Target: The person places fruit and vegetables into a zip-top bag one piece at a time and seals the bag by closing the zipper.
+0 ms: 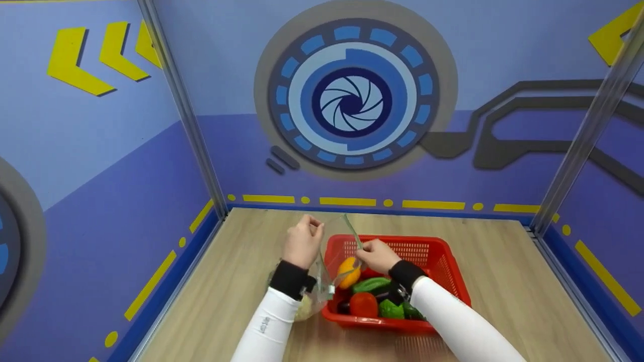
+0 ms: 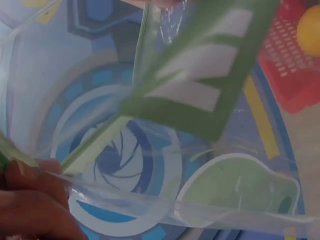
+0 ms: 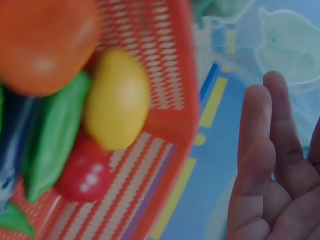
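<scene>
My left hand (image 1: pixel 303 242) pinches one side of a clear zip bag (image 1: pixel 333 229) left of the basket's back corner. In the left wrist view, the bag (image 2: pixel 240 205) spreads wide, with a green zip edge, a green-and-white printed patch and a pale green printed shape. Opposite, my right hand (image 1: pixel 378 256) pinches the bag's other edge above the basket. The red basket (image 1: pixel 455 281) holds toy-like produce: a yellow fruit (image 1: pixel 349 272), a long green pepper (image 1: pixel 371 285), an orange-red tomato (image 1: pixel 364 304) and a small red ball-shaped piece (image 3: pixel 85 172).
A dark purple eggplant (image 3: pixel 17 135) and a bumpy green piece (image 1: pixel 391 309) also lie in the basket. Left of it, a pale item (image 1: pixel 303 309) shows partly behind my left wrist. Blue panels (image 1: pixel 231 156) with metal posts (image 1: pixel 183 108) border the wooden table (image 1: pixel 201 296).
</scene>
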`<act>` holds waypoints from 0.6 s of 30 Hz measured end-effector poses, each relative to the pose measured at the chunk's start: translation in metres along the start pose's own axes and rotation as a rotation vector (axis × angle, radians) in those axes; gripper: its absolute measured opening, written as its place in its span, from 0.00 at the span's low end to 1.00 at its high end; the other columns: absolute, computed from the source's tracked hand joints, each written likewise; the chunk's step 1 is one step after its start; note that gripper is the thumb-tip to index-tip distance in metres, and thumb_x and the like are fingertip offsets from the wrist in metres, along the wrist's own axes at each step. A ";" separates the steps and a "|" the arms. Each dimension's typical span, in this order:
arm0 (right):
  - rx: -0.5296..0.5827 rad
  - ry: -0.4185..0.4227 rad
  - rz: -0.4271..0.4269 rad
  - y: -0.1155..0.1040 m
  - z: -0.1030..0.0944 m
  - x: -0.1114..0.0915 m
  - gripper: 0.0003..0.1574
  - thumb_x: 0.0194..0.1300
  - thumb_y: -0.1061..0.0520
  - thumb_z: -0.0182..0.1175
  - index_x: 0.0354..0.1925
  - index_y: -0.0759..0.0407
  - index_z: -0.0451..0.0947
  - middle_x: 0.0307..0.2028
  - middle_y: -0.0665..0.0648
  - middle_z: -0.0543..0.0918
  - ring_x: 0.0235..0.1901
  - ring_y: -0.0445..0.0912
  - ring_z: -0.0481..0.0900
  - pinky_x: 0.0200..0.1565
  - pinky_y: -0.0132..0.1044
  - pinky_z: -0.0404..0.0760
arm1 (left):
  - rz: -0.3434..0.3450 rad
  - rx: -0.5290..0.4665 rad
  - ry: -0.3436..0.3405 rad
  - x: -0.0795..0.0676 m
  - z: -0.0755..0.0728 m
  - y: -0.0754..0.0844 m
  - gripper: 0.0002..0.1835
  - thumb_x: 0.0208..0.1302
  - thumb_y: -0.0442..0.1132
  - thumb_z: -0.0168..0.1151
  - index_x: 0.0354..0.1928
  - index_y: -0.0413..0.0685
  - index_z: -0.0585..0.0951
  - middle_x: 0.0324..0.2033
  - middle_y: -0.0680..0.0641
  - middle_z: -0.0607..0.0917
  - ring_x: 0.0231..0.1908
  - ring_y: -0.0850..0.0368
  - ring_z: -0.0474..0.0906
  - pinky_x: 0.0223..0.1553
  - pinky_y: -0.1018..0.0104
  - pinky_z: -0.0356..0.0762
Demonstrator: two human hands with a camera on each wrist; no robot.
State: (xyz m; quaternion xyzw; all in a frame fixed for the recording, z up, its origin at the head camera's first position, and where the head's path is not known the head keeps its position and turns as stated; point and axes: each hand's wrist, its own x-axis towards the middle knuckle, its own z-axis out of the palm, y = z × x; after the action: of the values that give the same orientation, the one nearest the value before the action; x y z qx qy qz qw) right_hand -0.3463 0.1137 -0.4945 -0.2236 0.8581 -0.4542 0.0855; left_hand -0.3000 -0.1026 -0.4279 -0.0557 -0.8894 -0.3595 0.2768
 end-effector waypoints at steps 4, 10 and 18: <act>-0.016 -0.024 0.037 0.016 -0.007 -0.008 0.25 0.79 0.50 0.53 0.37 0.67 0.87 0.31 0.62 0.89 0.24 0.39 0.81 0.34 0.37 0.79 | 0.016 0.002 -0.014 -0.008 0.011 0.004 0.06 0.70 0.38 0.66 0.37 0.43 0.81 0.20 0.47 0.85 0.17 0.58 0.77 0.20 0.68 0.69; 0.031 0.095 0.150 0.041 -0.015 -0.012 0.35 0.83 0.41 0.45 0.37 0.69 0.81 0.35 0.68 0.87 0.27 0.45 0.83 0.40 0.47 0.83 | 0.005 -0.017 -0.033 -0.016 0.019 0.005 0.05 0.70 0.38 0.65 0.38 0.45 0.80 0.18 0.47 0.82 0.15 0.61 0.71 0.18 0.70 0.66; -0.198 0.218 0.259 0.081 -0.018 -0.016 0.08 0.71 0.60 0.61 0.42 0.65 0.75 0.37 0.62 0.82 0.34 0.50 0.79 0.38 0.44 0.77 | 0.038 -0.027 0.005 -0.022 0.025 0.001 0.06 0.69 0.38 0.67 0.36 0.45 0.80 0.20 0.47 0.84 0.17 0.59 0.75 0.20 0.70 0.70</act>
State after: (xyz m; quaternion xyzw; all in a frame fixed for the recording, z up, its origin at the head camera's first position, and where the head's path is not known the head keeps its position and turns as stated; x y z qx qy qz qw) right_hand -0.3630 0.1738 -0.5513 -0.0680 0.9244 -0.3743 0.0271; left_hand -0.2926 -0.0824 -0.4536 -0.0755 -0.8826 -0.3664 0.2848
